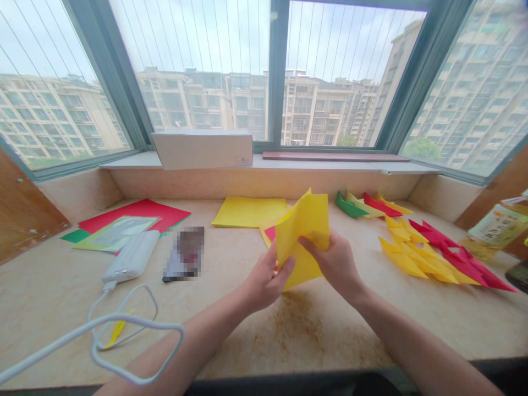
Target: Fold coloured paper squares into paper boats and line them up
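Note:
A folded sheet of yellow paper (303,223) is held up above the counter between both my hands. My left hand (264,279) pinches its lower left side, thumb on the near face. On the right edge, my right hand (336,261) grips the same paper, its thumb pressed against the front. The fingers behind the sheet are mostly hidden. Behind it lies a stack of yellow paper (249,212), with a bit of pink paper (270,233) showing beside my left hand.
Folded yellow paper boats (416,256), red ones (462,253) and a green one (350,205) sit at the right near a bottle (501,223). At left are red paper (136,213), a white power bank (132,256) with a looped cable (136,319), and a phone-like object (185,254). A white box (204,149) stands on the sill.

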The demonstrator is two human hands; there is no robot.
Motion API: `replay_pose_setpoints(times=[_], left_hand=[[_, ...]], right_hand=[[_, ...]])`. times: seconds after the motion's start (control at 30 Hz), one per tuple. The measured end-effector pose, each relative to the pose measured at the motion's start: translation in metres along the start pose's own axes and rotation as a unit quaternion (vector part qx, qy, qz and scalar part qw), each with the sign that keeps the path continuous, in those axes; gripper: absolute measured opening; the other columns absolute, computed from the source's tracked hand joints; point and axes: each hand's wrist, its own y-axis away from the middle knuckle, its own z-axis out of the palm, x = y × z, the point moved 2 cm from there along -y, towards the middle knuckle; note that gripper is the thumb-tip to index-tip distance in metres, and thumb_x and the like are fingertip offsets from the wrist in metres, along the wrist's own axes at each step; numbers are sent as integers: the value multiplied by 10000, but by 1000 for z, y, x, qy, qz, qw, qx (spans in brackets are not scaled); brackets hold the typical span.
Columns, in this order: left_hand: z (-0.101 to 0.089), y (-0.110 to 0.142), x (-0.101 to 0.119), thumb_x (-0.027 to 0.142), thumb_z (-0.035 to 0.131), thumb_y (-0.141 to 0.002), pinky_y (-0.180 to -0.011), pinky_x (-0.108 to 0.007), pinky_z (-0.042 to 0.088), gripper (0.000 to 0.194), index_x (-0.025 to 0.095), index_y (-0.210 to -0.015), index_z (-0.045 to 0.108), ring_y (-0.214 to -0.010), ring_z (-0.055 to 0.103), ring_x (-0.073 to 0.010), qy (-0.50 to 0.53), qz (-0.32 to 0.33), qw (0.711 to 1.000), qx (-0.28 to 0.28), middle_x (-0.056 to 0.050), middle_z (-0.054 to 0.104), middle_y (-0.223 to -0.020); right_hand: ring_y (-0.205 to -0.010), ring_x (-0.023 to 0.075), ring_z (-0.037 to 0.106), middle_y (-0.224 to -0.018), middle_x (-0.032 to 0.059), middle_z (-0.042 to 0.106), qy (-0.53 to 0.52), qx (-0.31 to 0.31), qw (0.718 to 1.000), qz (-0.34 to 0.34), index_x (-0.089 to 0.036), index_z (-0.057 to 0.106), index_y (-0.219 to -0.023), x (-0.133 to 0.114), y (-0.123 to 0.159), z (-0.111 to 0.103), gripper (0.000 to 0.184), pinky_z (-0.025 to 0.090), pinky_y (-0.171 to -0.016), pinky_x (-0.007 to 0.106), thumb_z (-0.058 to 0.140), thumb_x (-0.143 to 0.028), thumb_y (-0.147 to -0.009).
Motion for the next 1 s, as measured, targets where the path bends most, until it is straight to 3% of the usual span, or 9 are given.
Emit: replay_pose_setpoints(times=[0.17, 0.27, 0.37, 0.47, 0.57, 0.7, 0.87, 1.0], left_hand=[[0, -2, -3, 422, 546, -950, -1088, -424, 416, 505, 235, -1414, 475, -1284, 517, -312, 29, 18, 997, 71, -117, 604, -1344], [0, -7, -5, 441, 540, -949, -1095, -424, 414, 524, 239, -1424, 446, -1304, 504, -303, 84, 6, 990, 109, -111, 621, -1317], [-3, -11, -4, 420, 572, -934, -1108, -425, 397, 511, 230, -1397, 467, -1332, 479, -291, 119, -7, 983, 139, -103, 637, -1293], [-8, -14, -1, 404, 584, -925, -1102, -421, 398, 470, 212, -1348, 516, -1329, 483, -287, 135, -2, 978, 160, -98, 635, -1303], [-12, -13, -1, 384, 606, -909, -1082, -416, 414, 416, 197, -1279, 586, -1305, 504, -299, 114, -3, 983, 145, -97, 638, -1308], [-12, -8, -7, 385, 610, -890, -1084, -430, 404, 411, 190, -1251, 633, -1310, 497, -322, 121, -11, 988, 90, -97, 657, -1291], [-8, -4, -8, 660, 504, -871, -1148, -450, 333, 631, 207, -1293, 627, -1380, 430, -332, 269, -34, 961, 54, -87, 643, -1329], [-7, -3, -5, 735, 482, -846, -1191, -455, 253, 732, 212, -1348, 590, -1435, 348, -327, 305, -49, 951, 12, -85, 585, -1406]], right_hand=[[-710, 268, 703, -858, 70, 764, 93, 32, 993, -65, -241, 697, -948, -4, 6, 0, 304, 533, -615, 356, 625, -525, -870], [-835, 291, 723, -996, 83, 766, 94, 24, 989, -108, -258, 687, -1110, -5, 10, 2, 305, 569, -725, 398, 567, -467, -923], [-1066, 293, 691, -1243, 87, 698, 62, -13, 984, -169, -261, 571, -1358, -8, 14, 2, 419, 563, -897, 413, 519, -386, -962], [-1263, 291, 582, -1414, 96, 577, 15, -97, 966, -240, -243, 403, -1503, -13, 20, 3, 545, 507, -1030, 432, 498, -354, -978], [-1378, 300, 457, -1533, 82, 436, -2, -180, 937, -300, -278, 303, -1547, -16, 23, 8, 609, 435, -1107, 487, 503, -358, -977], [-1425, 317, 381, -1602, 52, 310, 55, -185, 928, -318, -356, 370, -1508, -14, 24, 14, 573, 401, -1114, 547, 541, -312, -963], [-1460, 333, 303, -1643, 38, 190, 109, -197, 917, -328, -373, 411, -1484, -14, 25, 14, 545, 343, -1138, 576, 552, -317, -960], [-1481, 357, 237, -1656, 72, 121, 109, -233, 909, -328, -326, 336, -1528, -15, 24, 11, 631, 318, -1144, 585, 557, -440, -948]])
